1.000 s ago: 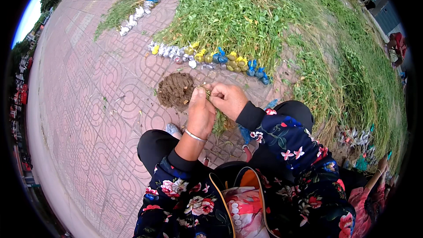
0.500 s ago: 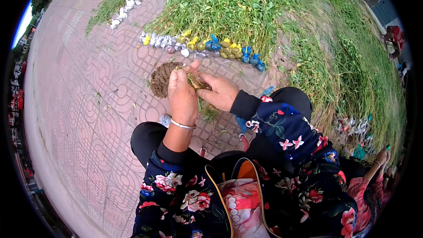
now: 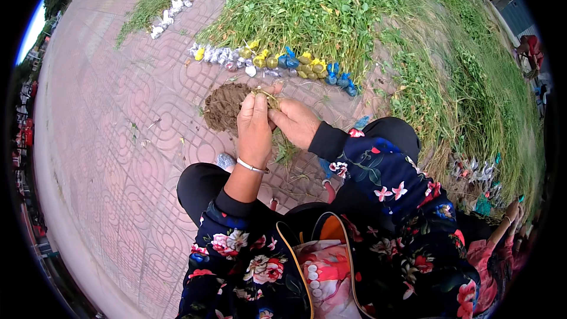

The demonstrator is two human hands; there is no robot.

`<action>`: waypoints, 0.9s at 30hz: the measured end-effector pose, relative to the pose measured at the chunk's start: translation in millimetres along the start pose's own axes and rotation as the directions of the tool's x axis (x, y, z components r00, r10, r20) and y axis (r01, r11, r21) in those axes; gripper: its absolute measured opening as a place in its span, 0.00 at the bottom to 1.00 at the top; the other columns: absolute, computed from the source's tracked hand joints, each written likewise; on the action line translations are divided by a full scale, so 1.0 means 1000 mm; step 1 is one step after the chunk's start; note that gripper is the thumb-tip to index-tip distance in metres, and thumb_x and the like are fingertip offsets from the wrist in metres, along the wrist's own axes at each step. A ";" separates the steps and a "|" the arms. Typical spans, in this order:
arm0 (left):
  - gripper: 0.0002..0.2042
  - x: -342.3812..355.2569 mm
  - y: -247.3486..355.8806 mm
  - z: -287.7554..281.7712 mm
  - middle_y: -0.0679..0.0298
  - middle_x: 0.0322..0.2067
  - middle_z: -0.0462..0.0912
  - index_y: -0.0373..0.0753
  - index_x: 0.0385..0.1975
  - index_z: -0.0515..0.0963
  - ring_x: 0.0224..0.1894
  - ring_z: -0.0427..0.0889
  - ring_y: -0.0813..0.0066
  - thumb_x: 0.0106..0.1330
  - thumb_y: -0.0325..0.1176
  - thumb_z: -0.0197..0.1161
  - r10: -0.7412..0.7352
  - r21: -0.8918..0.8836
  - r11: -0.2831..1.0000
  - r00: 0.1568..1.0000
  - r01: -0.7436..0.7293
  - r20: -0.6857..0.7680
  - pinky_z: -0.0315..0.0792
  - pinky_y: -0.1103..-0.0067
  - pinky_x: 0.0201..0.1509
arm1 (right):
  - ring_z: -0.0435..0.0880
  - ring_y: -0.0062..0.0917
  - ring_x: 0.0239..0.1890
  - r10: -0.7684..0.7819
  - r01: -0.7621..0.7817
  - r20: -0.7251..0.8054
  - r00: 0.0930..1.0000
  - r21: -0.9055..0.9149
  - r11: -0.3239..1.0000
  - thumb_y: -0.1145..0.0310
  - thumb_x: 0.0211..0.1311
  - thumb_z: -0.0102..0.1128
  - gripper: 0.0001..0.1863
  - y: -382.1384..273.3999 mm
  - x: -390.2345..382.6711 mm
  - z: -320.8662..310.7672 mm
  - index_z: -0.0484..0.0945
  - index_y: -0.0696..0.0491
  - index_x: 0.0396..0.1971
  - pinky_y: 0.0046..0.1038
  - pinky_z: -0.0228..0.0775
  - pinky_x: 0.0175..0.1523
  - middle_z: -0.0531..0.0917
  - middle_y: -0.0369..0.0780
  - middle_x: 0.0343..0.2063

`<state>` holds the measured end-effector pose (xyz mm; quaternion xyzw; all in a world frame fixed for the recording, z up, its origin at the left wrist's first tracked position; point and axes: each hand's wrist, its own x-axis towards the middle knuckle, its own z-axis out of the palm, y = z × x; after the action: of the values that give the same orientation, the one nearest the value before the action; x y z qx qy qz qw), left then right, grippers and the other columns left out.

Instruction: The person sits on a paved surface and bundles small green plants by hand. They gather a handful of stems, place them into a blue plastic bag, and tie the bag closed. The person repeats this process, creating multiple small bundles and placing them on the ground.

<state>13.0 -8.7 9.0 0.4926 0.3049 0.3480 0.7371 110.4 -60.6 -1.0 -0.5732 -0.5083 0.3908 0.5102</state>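
Observation:
My left hand [image 3: 254, 133], with a bracelet at its wrist, pinches a small bunch of plant stems [image 3: 270, 100] near their pale root ends. From the other side my right hand [image 3: 297, 123] is closed around the same bunch, its thumb close to the left fingers. Both hands hang in front of my knees, and green leaves [image 3: 286, 152] show below the right one. A mound of brown soil [image 3: 223, 107] lies on the paving just beyond my left fingers. The fingers hide much of the bunch.
Beyond the soil runs a row of plants [image 3: 301, 15] with their lower ends tied in white, yellow and blue plastic bags [image 3: 287, 59]. A smaller bagged row [image 3: 168, 18] lies far left. Long grassy plants [image 3: 478, 82] cover the right. Another person's hand [image 3: 512, 210] shows at lower right.
My hands have come closer together around the bunch, and the left fingers have shifted slightly right. At the far left top, another person's hand has come further into view.

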 end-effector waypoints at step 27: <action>0.06 0.002 -0.001 -0.015 0.69 0.24 0.74 0.32 0.31 0.75 0.25 0.68 0.87 0.60 0.28 0.53 -0.016 0.039 0.999 0.996 0.019 -0.085 0.63 0.89 0.27 | 0.74 0.19 0.22 0.067 -0.091 0.118 0.991 0.214 0.973 0.68 0.61 0.40 0.12 0.011 -0.001 -0.009 0.71 0.61 0.30 0.23 0.67 0.29 0.75 0.37 0.21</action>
<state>2.3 0.3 3.0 0.4893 0.3470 0.3560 0.7166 120.6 -62.8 -10.3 -0.5112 -0.4662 0.4953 0.5254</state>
